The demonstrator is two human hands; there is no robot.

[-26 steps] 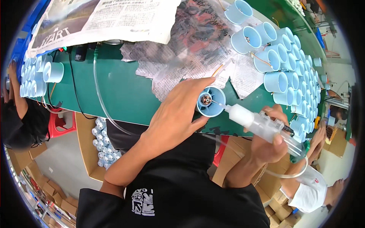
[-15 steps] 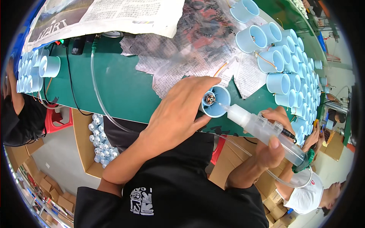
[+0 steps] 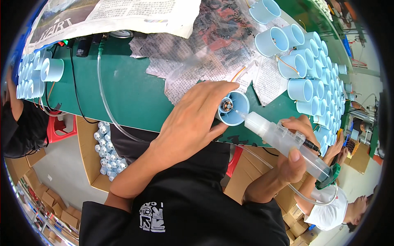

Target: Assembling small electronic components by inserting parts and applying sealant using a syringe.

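My left hand [image 3: 195,112] is wrapped round a light-blue plastic cup-shaped housing [image 3: 241,107], its open mouth turned up toward me. Inside sits a small round motor part with copper windings [image 3: 227,105]. Orange and white wires [image 3: 238,74] stick out beyond my fingers. In my right hand [image 3: 296,145] is a clear dispensing syringe [image 3: 283,141] with a green cap [image 3: 331,175] and a clear air hose at its rear end. Its thin needle reaches into the housing, with the tip close to the copper part; contact is hard to make out.
Rows of light-blue housings [image 3: 301,90] stand at the right, others [image 3: 52,70] at the left. Newspaper [image 3: 143,20] and plastic-covered sheets [image 3: 184,65] lie on the green table [image 3: 123,94]. A clear hose [image 3: 102,84] crosses it. Below is a carton [image 3: 88,160] of small parts; co-workers sit on both sides.
Both hands keep nearly the same place, with the needle still inside the housing. The view has shifted very slightly.
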